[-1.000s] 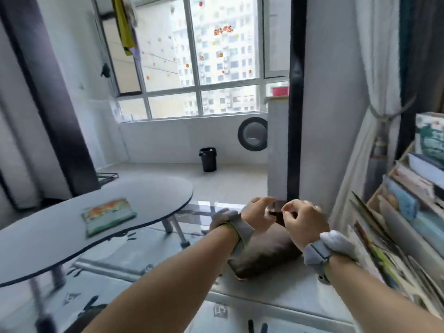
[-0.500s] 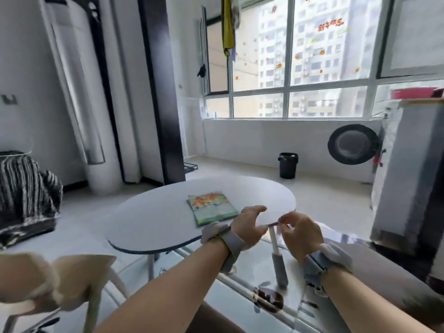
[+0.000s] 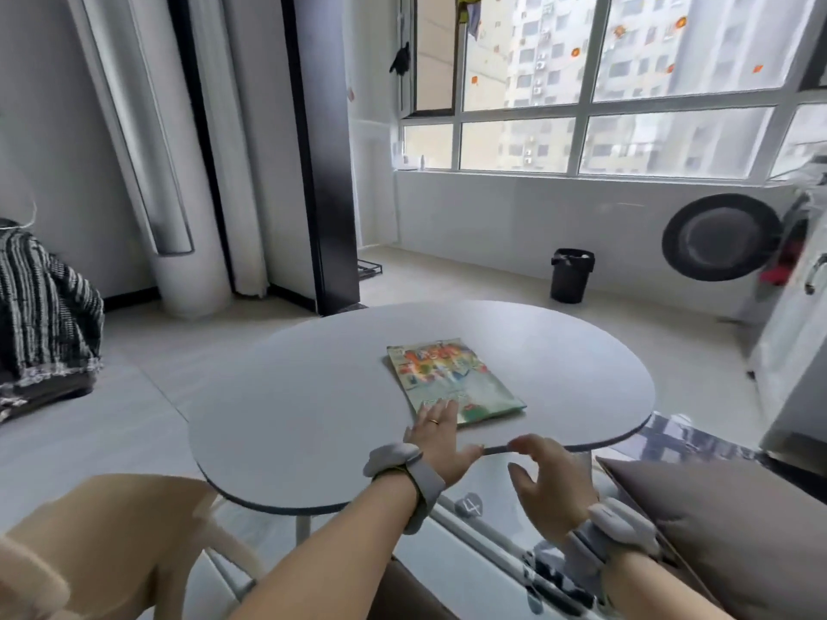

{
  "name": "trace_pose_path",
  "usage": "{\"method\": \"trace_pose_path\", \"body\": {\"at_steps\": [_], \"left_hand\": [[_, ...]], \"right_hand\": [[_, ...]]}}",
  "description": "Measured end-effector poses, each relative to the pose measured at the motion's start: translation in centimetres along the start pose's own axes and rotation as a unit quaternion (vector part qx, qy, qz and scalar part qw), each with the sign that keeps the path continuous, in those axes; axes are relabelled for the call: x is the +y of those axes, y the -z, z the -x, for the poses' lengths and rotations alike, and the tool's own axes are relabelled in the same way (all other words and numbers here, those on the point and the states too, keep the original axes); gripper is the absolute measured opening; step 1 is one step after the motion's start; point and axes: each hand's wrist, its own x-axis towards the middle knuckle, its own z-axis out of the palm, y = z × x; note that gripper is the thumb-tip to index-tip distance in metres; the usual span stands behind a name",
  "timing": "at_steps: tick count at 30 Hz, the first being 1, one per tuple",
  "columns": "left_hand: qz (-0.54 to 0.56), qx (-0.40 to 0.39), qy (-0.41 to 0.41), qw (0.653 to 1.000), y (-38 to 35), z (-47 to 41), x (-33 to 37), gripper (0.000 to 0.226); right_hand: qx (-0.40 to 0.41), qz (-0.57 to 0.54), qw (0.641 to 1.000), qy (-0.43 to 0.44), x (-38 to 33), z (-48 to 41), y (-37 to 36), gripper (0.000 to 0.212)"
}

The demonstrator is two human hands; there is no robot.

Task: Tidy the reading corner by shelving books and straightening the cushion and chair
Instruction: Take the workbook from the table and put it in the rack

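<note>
Book (image 3: 449,379) near table (image 3: 313,396) edge

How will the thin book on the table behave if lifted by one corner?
The book looks thin and soft-covered, so it will probably sag if held by one corner. It lies flat on the smooth table, so it may slide when pushed.

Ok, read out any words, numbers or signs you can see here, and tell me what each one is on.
"4": dark figure on the glossy pale surface just below the table's near edge.
Cover title of the thin green picture book lying on the grey rounded table: colourful letters, too blurred to read.
Orange stickers on the window glass: too small to read.
</note>
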Motion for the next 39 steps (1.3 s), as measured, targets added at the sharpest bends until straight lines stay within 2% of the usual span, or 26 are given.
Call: {"method": "trace_pose_path", "body": {"at_steps": [3, 7, 11, 14, 17, 21, 26, 32, 35, 38, 39], "left_hand": [[-0.045, -0.021, 0.003, 0.999, -0.1, -3.0, -1.6, 0.080], [-0.085, -0.049, 0.001, 0.995, -0.8, -5.6, -3.6, 0.085], [-0.130, -0.076, -0.003, 0.989, -2.1, -5.4, -4.8, 0.094], [-0.171, -0.059, -0.016, 0.983, -2.7, -4.0, -4.9, 0.096], [-0.189, -0.061, -0.031, 0.980, -2.2, -3.0, -4.6, 0.088], [-0.178, -0.042, -0.047, 0.982, -2.0, -0.9, -4.5, 0.062], [-0.189, -0.005, -0.041, 0.981, -1.7, 0.5, -3.4, 0.049], [-0.255, 0.071, -0.083, 0.961, -2.2, 2.1, -3.5, 0.044], [-0.288, 0.094, -0.128, 0.944, -1.6, 1.6, -2.7, 0.032], [-0.284, 0.073, -0.131, 0.947, -0.6, 1.3, -1.9, 0.024], [-0.298, 0.096, -0.131, 0.941, -0.3, 1.1, -1.9, 0.022]], "right_hand": [[-0.039, 0.030, 0.999, 0.015, 0.2, -1.8, -1.8, 0.032], [-0.060, 0.005, 0.998, 0.005, 0.5, -3.7, -3.9, 0.034], [-0.063, 0.009, 0.998, -0.018, 1.4, -4.0, -5.5, 0.032], [-0.069, -0.002, 0.997, -0.045, 1.4, -3.8, -5.9, 0.031], [-0.080, -0.042, 0.992, -0.085, 0.7, -3.6, -6.1, 0.036], [-0.088, -0.040, 0.988, -0.119, -0.3, -2.4, -6.2, 0.040], [-0.100, -0.038, 0.987, -0.124, -1.7, -1.1, -6.0, 0.043], [-0.135, -0.021, 0.978, -0.157, -2.4, -1.2, -6.3, 0.045], [-0.141, -0.042, 0.971, -0.186, -2.3, -1.4, -6.4, 0.050], [-0.137, -0.090, 0.957, -0.237, -2.2, -1.7, -6.2, 0.057], [-0.124, -0.112, 0.953, -0.252, -2.2, -1.9, -6.0, 0.057]]}}
